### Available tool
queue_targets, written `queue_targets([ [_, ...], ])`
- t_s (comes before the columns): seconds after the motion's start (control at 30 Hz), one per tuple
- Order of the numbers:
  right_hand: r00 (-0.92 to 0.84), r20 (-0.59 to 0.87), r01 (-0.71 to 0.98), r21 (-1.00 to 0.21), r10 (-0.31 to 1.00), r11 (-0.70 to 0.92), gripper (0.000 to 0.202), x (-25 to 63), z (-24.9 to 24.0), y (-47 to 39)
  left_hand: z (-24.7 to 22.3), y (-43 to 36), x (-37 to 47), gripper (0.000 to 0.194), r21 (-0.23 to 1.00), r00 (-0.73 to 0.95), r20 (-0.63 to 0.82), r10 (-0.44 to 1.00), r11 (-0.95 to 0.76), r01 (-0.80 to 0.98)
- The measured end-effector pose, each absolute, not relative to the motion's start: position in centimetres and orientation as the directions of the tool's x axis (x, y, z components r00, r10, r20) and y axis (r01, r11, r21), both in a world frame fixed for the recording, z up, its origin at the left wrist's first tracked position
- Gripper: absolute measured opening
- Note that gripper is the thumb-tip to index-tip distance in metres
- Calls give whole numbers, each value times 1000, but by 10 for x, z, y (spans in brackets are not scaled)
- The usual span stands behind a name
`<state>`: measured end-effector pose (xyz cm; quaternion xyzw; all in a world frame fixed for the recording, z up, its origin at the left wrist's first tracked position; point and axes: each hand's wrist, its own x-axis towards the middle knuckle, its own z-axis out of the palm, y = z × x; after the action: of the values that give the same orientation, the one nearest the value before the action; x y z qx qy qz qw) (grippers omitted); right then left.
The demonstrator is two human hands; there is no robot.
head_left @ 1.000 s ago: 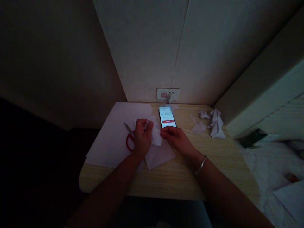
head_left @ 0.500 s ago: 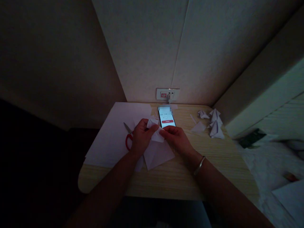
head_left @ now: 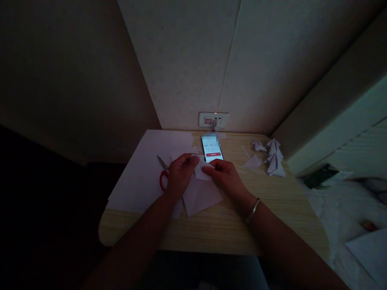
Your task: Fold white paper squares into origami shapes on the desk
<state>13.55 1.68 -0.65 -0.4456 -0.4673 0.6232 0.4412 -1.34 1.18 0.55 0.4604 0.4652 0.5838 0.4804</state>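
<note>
A small folded piece of white paper (head_left: 202,172) is held up between my two hands over the table. My left hand (head_left: 180,172) pinches its left side with thumb and fingers. On the right side, my right hand (head_left: 224,173) grips the paper's edge, a bangle showing at that wrist. Beneath them lies a creased white sheet (head_left: 201,199) on the table. Red-handled scissors (head_left: 164,179) rest just left of my left hand, partly covered by it. Behind my right hand a lit phone (head_left: 212,149) lies face up.
Large white sheets (head_left: 136,173) cover the left of the wooden table (head_left: 242,237). Folded paper pieces (head_left: 274,158) stand at the right rear, near a paper scrap (head_left: 253,162). A wall socket (head_left: 213,120) with a plug is behind. Bedding (head_left: 329,217) lies to the right.
The folded paper has been turned between my fingers and now shows a flatter face. My left fingers have shifted slightly down; my right hand stays nearly in place.
</note>
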Motion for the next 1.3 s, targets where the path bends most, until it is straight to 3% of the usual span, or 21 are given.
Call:
queue_targets([
  [0.17, -219, -129, -165, -972, 967, -167, 24, 135, -2, 14, 10, 12, -14, 27, 971, -179, 140, 974, -171, -166],
  [0.3, -208, -15, -177, -983, 978, -53, 26, 134, 8, 11, 14, 9, -16, 18, 966, -238, 236, 942, -254, -48],
  [0.4, -128, 147, -169, -978, 981, 125, 21, 136, 16, 9, 17, 6, -17, 12, 936, -154, 352, 923, -342, 84],
  [0.5, -87, 179, -126, -978, 980, 167, 16, 138, 21, 6, 18, 2, -16, 11, 890, -40, 434, 900, -421, 175],
  [0.77, -160, 153, -142, -981, 975, 131, 14, 140, 19, 4, 15, -1, -14, 13, 960, -22, 266, 964, -262, 103],
  [1.07, -172, 150, -105, -985, 974, 133, 21, 142, 18, 5, 19, -4, -10, 10, 960, -30, 273, 962, -271, 67],
  [1.3, -180, 157, -113, -984, 971, 138, 20, 143, 18, 5, 20, -6, -11, 8, 928, -9, 348, 937, -343, 142],
])
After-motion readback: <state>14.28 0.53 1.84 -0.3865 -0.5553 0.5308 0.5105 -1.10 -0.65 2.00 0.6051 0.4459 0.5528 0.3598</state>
